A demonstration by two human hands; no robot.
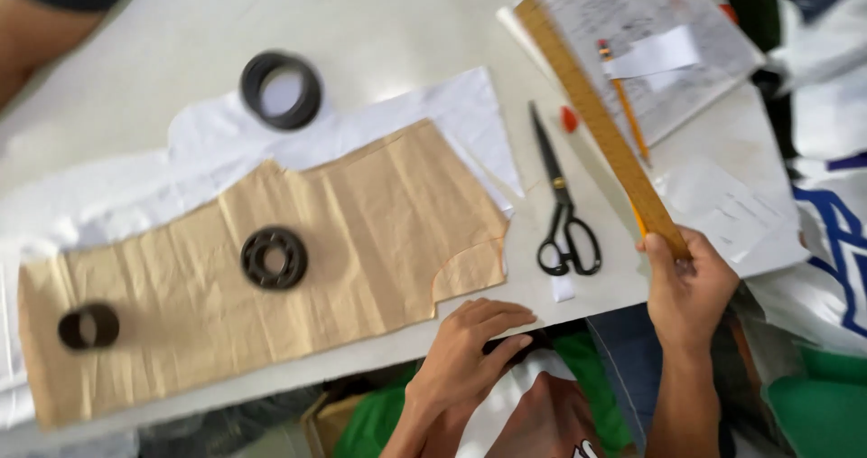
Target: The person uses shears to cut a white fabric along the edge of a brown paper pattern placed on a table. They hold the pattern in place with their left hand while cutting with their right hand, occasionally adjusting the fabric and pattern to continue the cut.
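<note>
White counter (pixel 181 33) up top, right hand (pixel 688 286) clamps the near end of a wooden ruler (pixel 596 119) running far-left, while the left hand (pixel 470 345) rests flat and empty by the brown paper pattern (pixel 361 214).

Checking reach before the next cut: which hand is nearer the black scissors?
Right. The right hand, holding the wooden ruler, sits just right of the scissors handles; the left hand rests lower left at the table edge.

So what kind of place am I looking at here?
Most likely a tailoring or garment cutting table: a brown paper pattern held flat by ring weights over white fabric, with black scissors and a wooden ruler nearby.
</note>
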